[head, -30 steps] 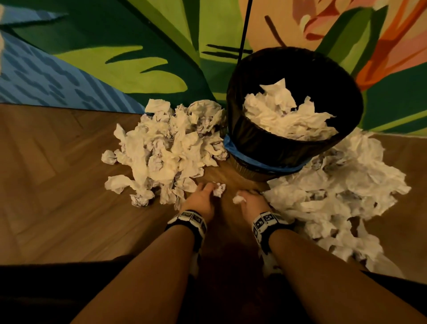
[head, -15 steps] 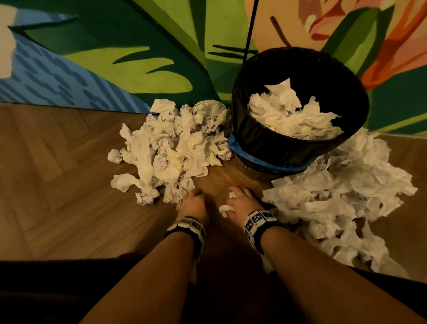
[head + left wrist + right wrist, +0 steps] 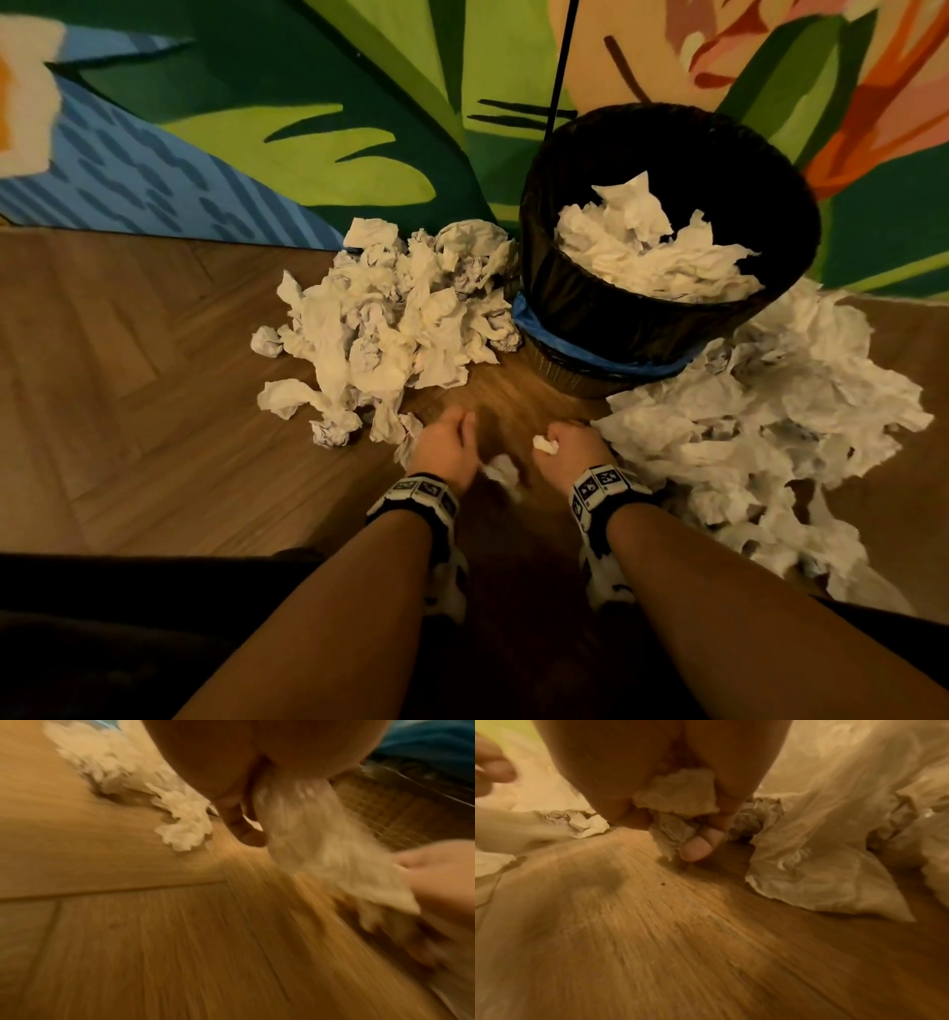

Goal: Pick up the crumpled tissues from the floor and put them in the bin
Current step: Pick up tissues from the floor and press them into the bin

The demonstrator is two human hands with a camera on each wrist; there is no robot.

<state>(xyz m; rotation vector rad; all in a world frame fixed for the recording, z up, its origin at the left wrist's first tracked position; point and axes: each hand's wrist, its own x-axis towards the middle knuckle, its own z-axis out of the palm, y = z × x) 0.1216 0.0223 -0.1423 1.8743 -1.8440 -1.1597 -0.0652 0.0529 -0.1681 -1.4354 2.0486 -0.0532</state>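
White crumpled tissues (image 3: 395, 318) lie in a big heap on the wooden floor (image 3: 128, 411) left of the black bin (image 3: 642, 318). More tissues (image 3: 770, 421) lie on its right, and some sit inside the bin. The left hand (image 3: 444, 452) is curled around a blurry tissue (image 3: 321, 850). The right hand (image 3: 570, 452) is curled tight around a small tissue (image 3: 680, 801). Both hands are low over the floor, in front of the bin.
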